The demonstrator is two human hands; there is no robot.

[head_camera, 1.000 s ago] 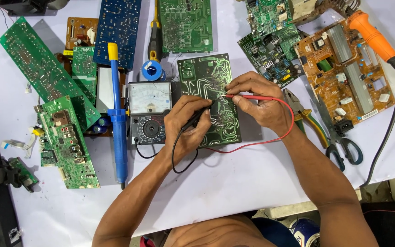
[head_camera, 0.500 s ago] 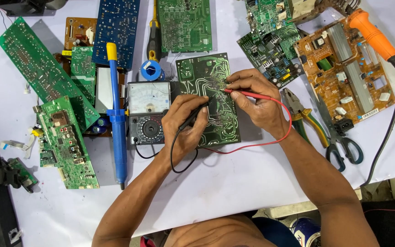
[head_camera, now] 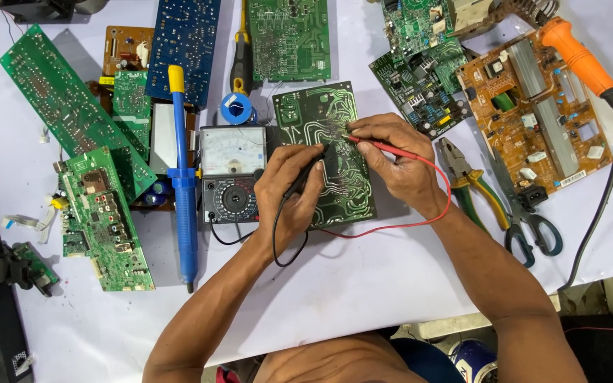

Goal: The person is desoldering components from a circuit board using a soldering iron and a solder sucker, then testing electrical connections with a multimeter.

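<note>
A dark green circuit board [head_camera: 321, 117] lies trace side up in the middle of the white table. My left hand [head_camera: 289, 191] grips a black test probe [head_camera: 305, 176] with its tip on the board. My right hand [head_camera: 395, 159] pinches a red test probe [head_camera: 384, 147], tip touching the board's traces. A black lead [head_camera: 278, 248] and a red lead [head_camera: 391, 227] loop out from the probes. An analog multimeter [head_camera: 233, 174] with a white dial face sits just left of the board, beside my left hand.
A blue desoldering pump [head_camera: 182, 177] lies left of the meter. Several green circuit boards [head_camera: 101, 220] crowd the left and top. An orange-brown board [head_camera: 540, 120], an orange-handled soldering iron [head_camera: 576, 60], pliers [head_camera: 466, 174] and scissors [head_camera: 526, 220] lie on the right. A solder spool [head_camera: 236, 108] sits above the meter.
Both hands stay on the board; the probe tips have shifted only slightly along the traces.
</note>
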